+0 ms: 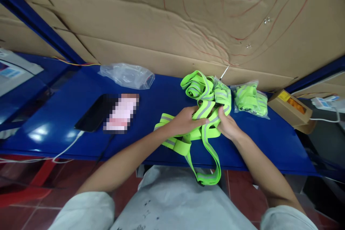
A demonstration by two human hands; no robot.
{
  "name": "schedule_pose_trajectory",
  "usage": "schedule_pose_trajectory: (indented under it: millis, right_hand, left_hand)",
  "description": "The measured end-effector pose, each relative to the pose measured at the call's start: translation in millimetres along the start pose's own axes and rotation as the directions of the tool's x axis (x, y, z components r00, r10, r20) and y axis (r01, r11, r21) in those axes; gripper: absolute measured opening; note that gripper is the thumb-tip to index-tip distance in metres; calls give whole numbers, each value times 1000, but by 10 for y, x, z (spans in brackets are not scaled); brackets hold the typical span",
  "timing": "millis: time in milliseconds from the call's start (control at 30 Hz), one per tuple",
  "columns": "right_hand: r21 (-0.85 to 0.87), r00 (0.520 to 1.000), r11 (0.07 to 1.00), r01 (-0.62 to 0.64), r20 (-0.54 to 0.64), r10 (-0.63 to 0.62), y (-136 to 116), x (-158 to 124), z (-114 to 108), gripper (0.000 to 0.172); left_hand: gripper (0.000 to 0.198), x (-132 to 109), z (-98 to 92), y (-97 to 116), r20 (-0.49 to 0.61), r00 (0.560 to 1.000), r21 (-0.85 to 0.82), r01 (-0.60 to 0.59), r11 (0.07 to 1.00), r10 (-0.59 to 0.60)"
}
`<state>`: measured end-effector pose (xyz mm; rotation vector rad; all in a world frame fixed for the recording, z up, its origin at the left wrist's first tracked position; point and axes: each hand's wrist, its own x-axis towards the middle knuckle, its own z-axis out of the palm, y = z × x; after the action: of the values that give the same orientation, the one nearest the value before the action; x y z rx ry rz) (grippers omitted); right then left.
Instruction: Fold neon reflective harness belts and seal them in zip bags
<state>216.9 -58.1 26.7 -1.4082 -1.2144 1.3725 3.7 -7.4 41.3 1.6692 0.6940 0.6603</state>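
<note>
My left hand [185, 120] and right hand [229, 126] pinch the reflective strap [206, 109], right of centre on the blue table [167, 95]. Expect light, limp webbing — grip flat across its width; support the near, overhanging loop.

The lime, grey-striped strap [205, 109] droops in loops.

Bare blue worktop [164, 95] offers a hand passage between the green straps [203, 110] and what seems a phone [121, 113], its surface blurred; the left forearm [134, 152] crosses the front of that gap. A plastic bag [126, 75] and the cardboard wall [129, 18] block the rear, while the bagged straps [250, 100] and small box [291, 109] crowd the right.
</note>
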Motion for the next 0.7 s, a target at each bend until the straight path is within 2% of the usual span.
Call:
schedule_pose_trajectory:
  millis: [67, 200, 267, 333, 433, 567, 700]
  right_hand:
    - [87, 997, 994, -72, 48, 68, 6, -34, 17, 96]
    - [141, 987, 979, -149, 76, 139, 18, -88, 68, 98]
    - [135, 992, 986, -101, 89, 89, -14, -96, 71, 90]
    - [107, 995, 994, 8, 102, -19, -71, -95, 56, 77]
    - [68, 990, 992, 108, 88, -114, -160, -101, 39, 60]
    - [82, 994, 992, 91, 60, -96, -215, -140, 103, 63]
    - [-20, 981, 987, 157, 118, -153, -292, -167, 110, 63]
  left_hand:
    - [59, 0, 7, -2, 44, 997, -33, 63, 998, -61]
    - [57, 8, 68, -31, -18, 997, -153, 71, 986, -74]
    - [54, 15, 102, -48, -39, 997, -238, 49, 970, -60]
    - [49, 16, 122, -56, -52, 997, -305, 30, 952, -49]
    - [47, 0, 134, -49, -44, 998, -351, 29, 936, -48]
    - [50, -32, 169, -38, -5, 1000, -326, -3, 945, 1]
    - [46, -35, 190, -17, -24, 998, -290, -67, 955, 63]
